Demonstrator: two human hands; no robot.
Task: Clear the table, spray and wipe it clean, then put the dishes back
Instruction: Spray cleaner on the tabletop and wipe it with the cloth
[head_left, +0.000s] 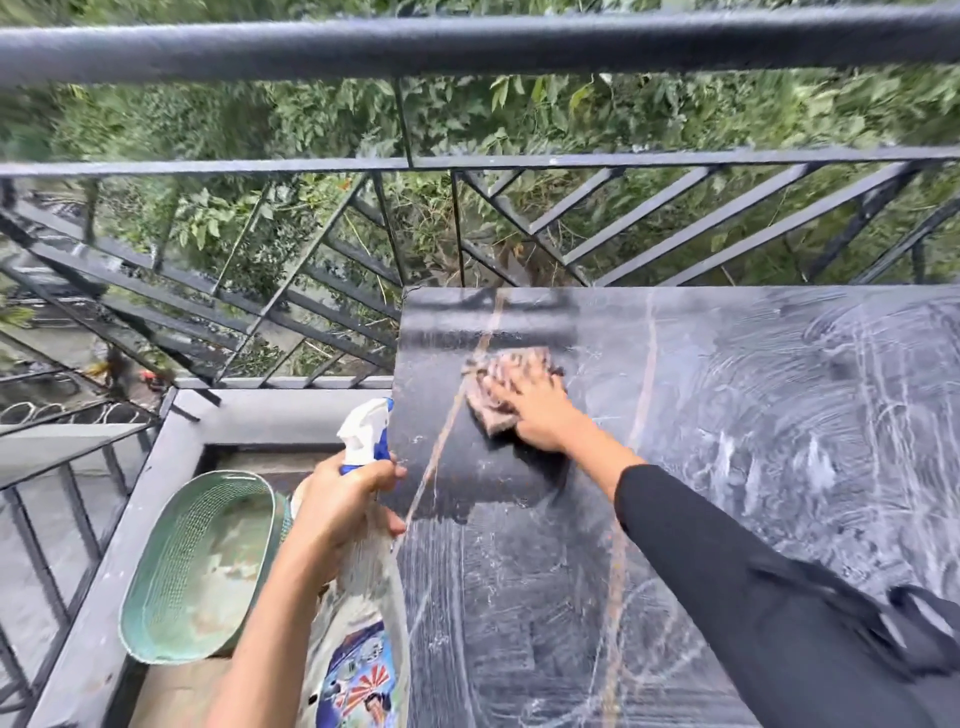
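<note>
A dark stone table fills the right half of the view, streaked with white wipe marks across the middle and right. My right hand presses flat on a brownish cloth near the table's far left corner, where the surface looks wet and dark. My left hand grips the neck of a clear spray bottle with a white and blue trigger head, held just off the table's left edge. No dishes are in view.
A green mesh basket stands on the floor to the left of the table. A black metal railing runs along the far side and the left, with foliage beyond it. A grey ledge borders the floor.
</note>
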